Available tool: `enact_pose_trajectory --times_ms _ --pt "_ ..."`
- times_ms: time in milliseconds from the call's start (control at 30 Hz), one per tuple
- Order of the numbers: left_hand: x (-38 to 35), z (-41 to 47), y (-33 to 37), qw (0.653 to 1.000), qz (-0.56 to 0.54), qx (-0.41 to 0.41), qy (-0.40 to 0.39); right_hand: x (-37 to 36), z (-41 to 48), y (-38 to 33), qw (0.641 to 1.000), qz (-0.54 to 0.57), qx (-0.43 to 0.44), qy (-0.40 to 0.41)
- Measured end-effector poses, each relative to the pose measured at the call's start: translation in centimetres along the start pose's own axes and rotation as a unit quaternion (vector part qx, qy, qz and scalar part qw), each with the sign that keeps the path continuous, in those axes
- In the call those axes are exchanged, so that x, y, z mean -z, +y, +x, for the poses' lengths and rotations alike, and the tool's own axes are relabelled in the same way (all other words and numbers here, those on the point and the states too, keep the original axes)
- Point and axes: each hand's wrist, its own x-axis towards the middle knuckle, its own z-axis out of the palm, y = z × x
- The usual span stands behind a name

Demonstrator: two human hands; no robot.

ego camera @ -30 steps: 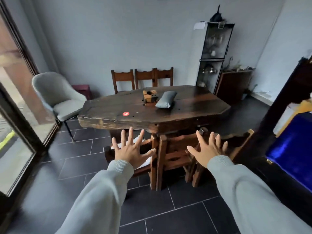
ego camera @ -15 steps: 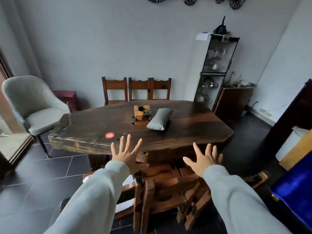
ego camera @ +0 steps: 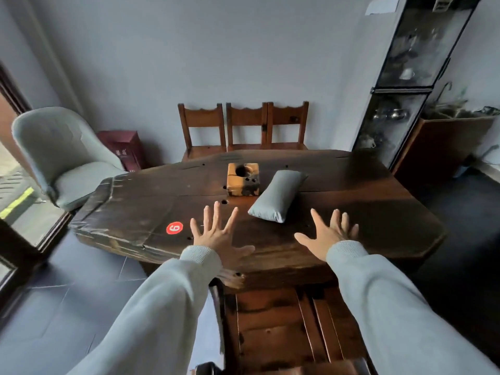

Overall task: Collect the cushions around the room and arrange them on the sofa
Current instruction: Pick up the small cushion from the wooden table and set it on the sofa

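Note:
A small grey-blue cushion lies on the dark wooden table, just right of a wooden block with a round hole. My left hand hovers over the table with fingers spread, a little left of and nearer than the cushion. My right hand is also spread open, to the right of the cushion's near end. Neither hand touches the cushion. No sofa is in view.
A round red sticker is on the table near my left hand. Three wooden chairs stand against the far wall, a grey armchair at left, a glass cabinet at right. A wooden chair sits below me.
I have come closer to the table and both hands have reached forward over its top, nearer the cushion. The hands stay spread and empty.

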Motion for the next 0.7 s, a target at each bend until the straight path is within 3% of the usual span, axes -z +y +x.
enact_pose_trajectory --times_ms 100,133,300,500,700 --pt "-2.5 11.6 2.1 0.998 -0.039 0.052 -0.020 -2.1 14.1 -1.3 0.999 0.019 0.028 -0.029" --pt "-2.6 11.5 2.4 0.998 -0.033 0.054 -0.025 -2.8 13.8 -1.4 0.999 0.015 0.024 -0.041" --pt "-8.7 26.7 6.4 0.989 -0.101 0.086 -0.069 -7.8 30.1 -0.7 0.995 0.013 0.054 -0.082" --pt "-15.0 40.9 11.9 0.991 -0.104 0.057 -0.062 -11.3 44.5 0.2 0.996 0.060 0.046 -0.055" --pt "-22.9 45.6 13.2 0.993 -0.102 0.059 -0.030 -9.6 58.5 -2.9 0.994 0.091 0.052 0.020"
